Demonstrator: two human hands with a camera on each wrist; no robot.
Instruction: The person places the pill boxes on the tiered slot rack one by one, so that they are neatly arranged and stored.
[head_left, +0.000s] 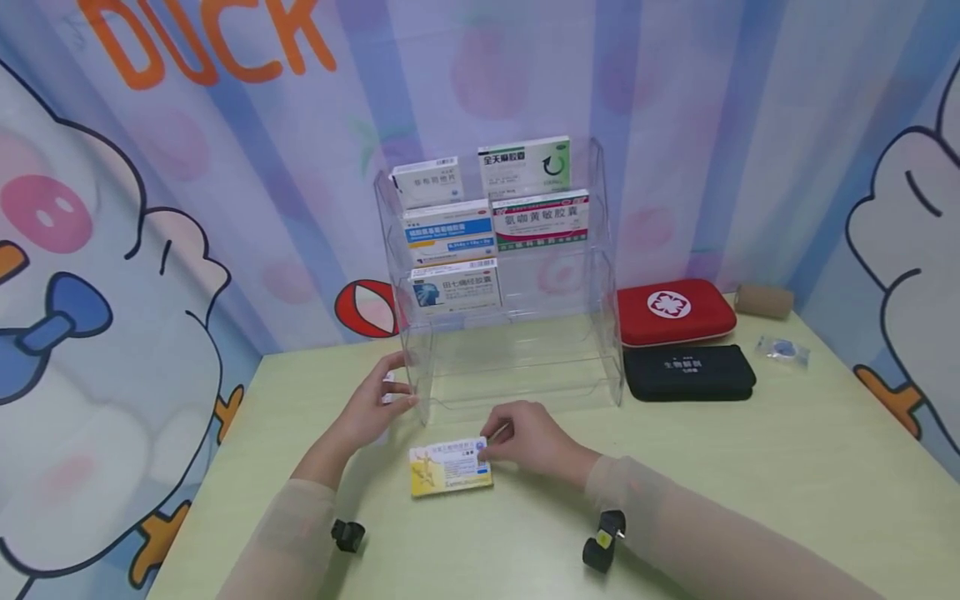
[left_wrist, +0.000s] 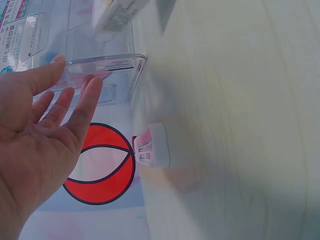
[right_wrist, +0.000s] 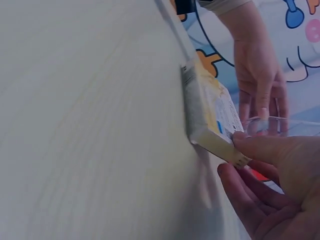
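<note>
A yellow and white medicine box [head_left: 448, 477] tilts up from the table in front of the clear display rack [head_left: 517, 400]. My right hand [head_left: 536, 442] pinches its right end between thumb and fingers; the right wrist view shows the box's lower long edge at the tabletop. Beside the rack's lower left side is my left hand [head_left: 375, 404], fingers extended and loosely spread around the clear side edge. Whether they press on the plastic is hard to tell. A small white container [left_wrist: 152, 145] stands near that hand, mostly hidden behind it in the head view.
Several medicine boxes fill upper rack tiers, including a green and white box [head_left: 525, 167] and a box with a head picture [head_left: 455, 287]. Right of the rack lie a red case [head_left: 675, 312], a black pouch [head_left: 688, 373], a brown roll [head_left: 763, 301] and a small clear packet [head_left: 783, 351].
</note>
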